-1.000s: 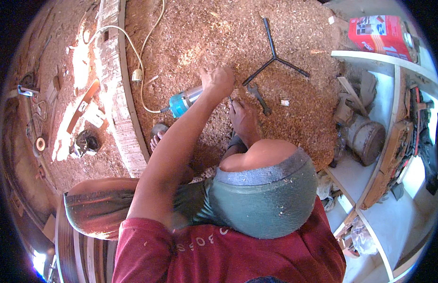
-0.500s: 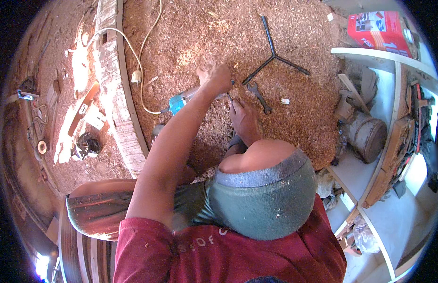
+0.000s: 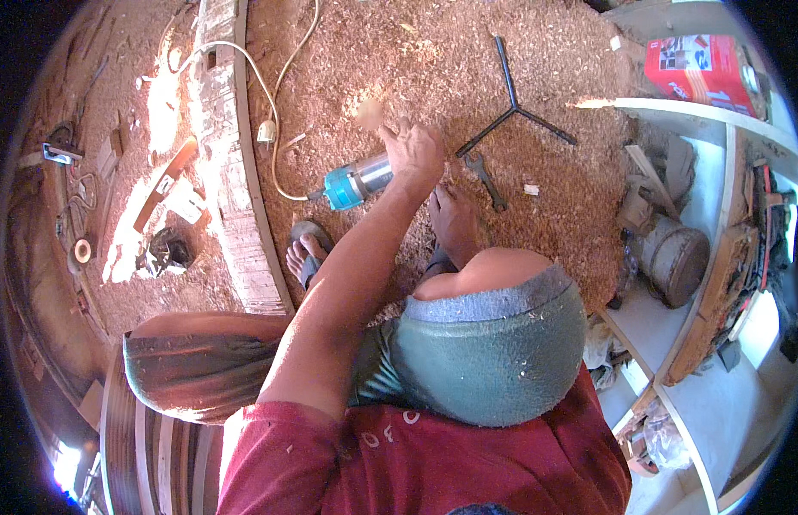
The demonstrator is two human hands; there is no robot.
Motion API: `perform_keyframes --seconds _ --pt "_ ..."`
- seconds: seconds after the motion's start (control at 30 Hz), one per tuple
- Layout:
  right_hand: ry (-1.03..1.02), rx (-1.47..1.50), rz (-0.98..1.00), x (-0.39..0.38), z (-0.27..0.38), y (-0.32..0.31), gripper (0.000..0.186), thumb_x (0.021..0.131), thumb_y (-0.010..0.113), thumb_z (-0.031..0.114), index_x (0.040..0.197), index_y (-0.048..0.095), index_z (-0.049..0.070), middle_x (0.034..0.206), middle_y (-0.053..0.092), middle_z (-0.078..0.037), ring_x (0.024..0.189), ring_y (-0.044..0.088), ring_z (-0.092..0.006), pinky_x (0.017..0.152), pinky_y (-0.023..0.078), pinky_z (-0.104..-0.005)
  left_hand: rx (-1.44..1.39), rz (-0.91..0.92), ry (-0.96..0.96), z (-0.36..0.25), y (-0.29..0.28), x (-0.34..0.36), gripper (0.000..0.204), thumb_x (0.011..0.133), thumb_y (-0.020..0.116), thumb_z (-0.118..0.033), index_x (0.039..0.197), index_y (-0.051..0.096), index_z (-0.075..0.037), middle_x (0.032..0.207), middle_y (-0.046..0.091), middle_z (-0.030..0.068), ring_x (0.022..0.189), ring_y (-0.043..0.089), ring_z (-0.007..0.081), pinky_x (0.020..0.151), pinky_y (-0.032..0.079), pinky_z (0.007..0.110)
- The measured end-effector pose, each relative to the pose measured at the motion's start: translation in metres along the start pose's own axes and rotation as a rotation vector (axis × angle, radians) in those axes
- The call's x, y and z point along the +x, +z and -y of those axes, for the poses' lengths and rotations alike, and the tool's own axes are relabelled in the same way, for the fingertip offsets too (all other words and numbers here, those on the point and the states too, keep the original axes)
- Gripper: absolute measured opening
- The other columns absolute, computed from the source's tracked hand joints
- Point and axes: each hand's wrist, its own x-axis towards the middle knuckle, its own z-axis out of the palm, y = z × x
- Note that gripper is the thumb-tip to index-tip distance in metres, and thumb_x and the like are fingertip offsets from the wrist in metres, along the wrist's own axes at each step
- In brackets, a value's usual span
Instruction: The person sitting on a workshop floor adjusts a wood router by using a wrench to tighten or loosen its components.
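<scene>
Red shirt (image 3: 476, 463), one, and green shorts (image 3: 493, 369), over bent knees; wearer low to the ground.

Left foot (image 3: 306, 251), in a dark sandal, between the timber and the left forearm.

Right hand (image 3: 455, 221): beside the right knee, fingers bent toward the left hand; its forearm is hidden by the knee. How far it is closed, and on what, cannot be told.

Left hand (image 3: 416, 156): back uppermost, fingers bent over the far right end of the power tool; the palm side is out of sight, so firmness of grip cannot be told.

Power tool (image 3: 358, 182), teal and bright metal, cylindrical: lying left of both hands, long axis running from lower left up to the right, its metal end under the left hand, which is the nearer.

Cord (image 3: 287, 190), pale: leaving the teal end.

Open-ended wrench (image 3: 485, 182), dark: right of both hands, on the shavings (image 3: 553, 240).

Timber (image 3: 236, 197), long, weathered: left.

Three-armed wrench (image 3: 514, 108), black: beyond the open-ended wrench.

Container (image 3: 695, 69), red: far right, by a white shelf (image 3: 673, 112).
</scene>
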Motion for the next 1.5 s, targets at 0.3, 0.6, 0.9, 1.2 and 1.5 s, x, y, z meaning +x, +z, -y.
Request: perform_keyframes --seconds 0.3,0.6,0.9,1.2,1.5 --pt "0.108 0.021 0.120 0.000 -0.006 -0.007 0.020 0.085 0.067 0.024 0.094 0.070 0.006 0.090 0.067 -0.018 0.091 0.064 -0.0392 0.084 0.049 -0.0524 -0.115 0.294 0.302 0.032 0.018 0.043 0.035 0.086 0.061 -0.023 0.117 0.069 -0.010 0.125 0.066 0.0122 0.130 0.050 0.0349 0.104 0.031 0.062" --pt "0.102 0.011 0.085 0.000 0.002 -0.007 0.014 0.088 0.065 0.016 0.089 0.067 0.003 0.080 0.064 -0.020 0.074 0.063 -0.0402 0.068 0.049 -0.0499 -0.142 0.022 0.007 0.016 0.004 0.013 0.031 0.084 0.066 -0.027 0.112 0.068 -0.014 0.112 0.069 0.0091 0.121 0.056 0.0297 0.096 0.037 0.055" --pt "0.068 0.130 0.067 0.004 0.006 -0.022 0.016 0.086 0.068 0.017 0.095 0.067 0.004 0.080 0.066 -0.019 0.076 0.065 -0.0383 0.070 0.051 -0.0478 -0.278 -0.089 0.369 0.046 -0.007 0.003 0.033 0.080 0.068 -0.019 0.113 0.068 -0.015 0.125 0.061 0.0094 0.122 0.053 0.0301 0.104 0.040 0.049" --pt "0.320 0.662 0.019 0.000 0.008 -0.039 0.032 0.082 0.075 0.011 0.104 0.054 0.000 0.082 0.065 -0.010 0.077 0.064 -0.0188 0.070 0.050 -0.0335 -0.044 -0.213 0.965 0.050 0.015 -0.025 0.035 0.079 0.068 -0.025 0.112 0.067 -0.015 0.107 0.067 0.0020 0.114 0.056 0.0221 0.098 0.044 0.040" --pt "0.311 0.219 -0.078 0.008 -0.042 -0.073 0.031 0.088 0.068 0.028 0.104 0.062 0.003 0.093 0.065 -0.019 0.088 0.064 -0.0382 0.083 0.051 -0.0461 -0.677 -0.099 0.757 0.074 -0.005 -0.013 0.018 0.084 0.066 -0.007 0.102 0.063 -0.007 0.093 0.067 0.0082 0.087 0.067 0.0248 0.079 0.055 0.038"
